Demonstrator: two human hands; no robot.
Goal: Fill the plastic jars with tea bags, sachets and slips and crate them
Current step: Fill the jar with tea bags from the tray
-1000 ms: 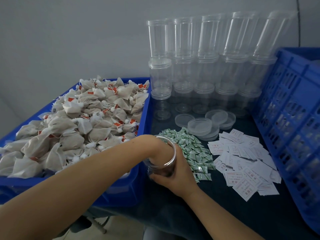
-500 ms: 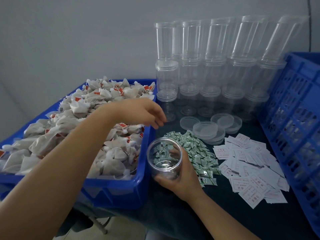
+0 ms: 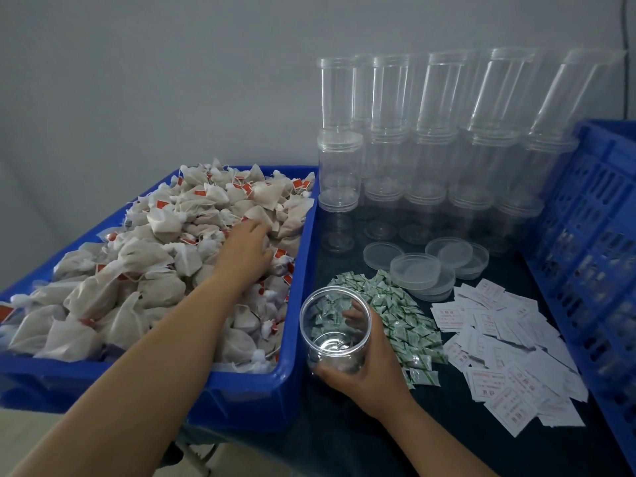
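from the camera on my head, looking down: my left hand [image 3: 246, 251] is out over the heap of tea bags [image 3: 155, 270] in the blue tray [image 3: 241, 401], palm down and resting on the bags near the tray's right side; my fingers are curled down into the heap, but i cannot tell whether they have closed on a bag. my right hand [image 3: 364, 366] grips the open plastic jar [image 3: 335, 330] from its right side, thumb at the near wall and fingers wrapped round the far one, showing through the clear plastic. the jar stands upright on the dark table [image 3: 344, 442], just beside the tray's right wall. just beside the jar, on its right, lies the pile of green-and-white sachets [image 3: 395, 315], and further right the white printed slips [image 3: 509, 349] are spread loosely. beyond the sachets sit a few loose clear lids [image 3: 414, 270], and behind them stacked empty jars [image 3: 430, 149] rise against the wall. a blue slotted crate [image 3: 592, 256] stands at the right edge.
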